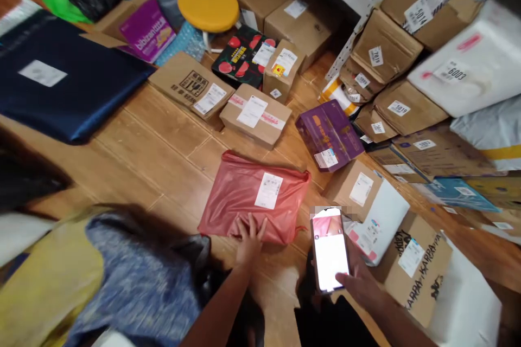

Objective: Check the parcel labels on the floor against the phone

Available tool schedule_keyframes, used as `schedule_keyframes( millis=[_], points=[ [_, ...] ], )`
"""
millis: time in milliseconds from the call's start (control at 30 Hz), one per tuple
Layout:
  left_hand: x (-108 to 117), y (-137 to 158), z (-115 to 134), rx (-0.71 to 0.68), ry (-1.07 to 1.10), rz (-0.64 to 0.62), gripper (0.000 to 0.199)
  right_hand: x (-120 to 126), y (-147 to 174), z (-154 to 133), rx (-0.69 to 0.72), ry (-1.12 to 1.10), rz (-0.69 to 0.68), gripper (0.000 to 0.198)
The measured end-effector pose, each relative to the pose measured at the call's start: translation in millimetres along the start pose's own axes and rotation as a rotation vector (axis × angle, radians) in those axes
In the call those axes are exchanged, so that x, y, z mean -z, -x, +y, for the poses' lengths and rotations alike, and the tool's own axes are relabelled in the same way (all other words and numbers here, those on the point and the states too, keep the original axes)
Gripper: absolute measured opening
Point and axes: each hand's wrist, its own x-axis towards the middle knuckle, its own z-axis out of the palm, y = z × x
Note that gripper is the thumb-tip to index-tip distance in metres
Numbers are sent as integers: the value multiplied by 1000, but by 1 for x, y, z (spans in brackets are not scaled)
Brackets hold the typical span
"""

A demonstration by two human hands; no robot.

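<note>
The red bag (255,198) lies flat on the wooden floor (163,146), just ahead of the person, with a white label (268,190) on its upper face toward the right. It looks like a thin plastic mailer, wrinkled and slack, with loose corners bunched at its right edge; I judge it soft and fairly light, likely holding something flat and pliable, and a little slippery on the film. It would sag if lifted by one corner, so a hold along the near edge with fingers under and thumb on top, or a pinch of the gathered plastic at the right corner, seems the safest place.

The left hand (249,241) rests on the bag's near edge, fingers spread and flat, pressing rather than gripping; nothing is closed in it. The right hand (358,282) is wrapped around a phone (330,249), held upright with its lit screen facing the camera, just right of the bag and clear of it.

Beyond the bag stand a labelled brown box (255,115) and, to its right, a purple box (329,134) lying tilted. A white parcel (380,225) sits just beside the phone. Farther back are a yellow stool (208,5), a dark blue bag (61,81) on the left, and stacked numbered cartons (391,54) along the right wall.
</note>
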Motion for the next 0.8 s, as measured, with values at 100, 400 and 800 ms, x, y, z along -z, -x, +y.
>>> schedule_keyframes(
  millis=[100, 400, 800],
  points=[
    [8, -17, -16, -20, -101, 36, 66, 15, -46, 2, 130, 65, -74, 100],
    [132, -174, 30, -413, 213, 222, 78, 39, -120, 12, 188, -256, -317, 100],
    [196, -447, 118, -52, 468, 338, 103, 110, -49, 17, 247, -288, -105, 103]
  ],
)
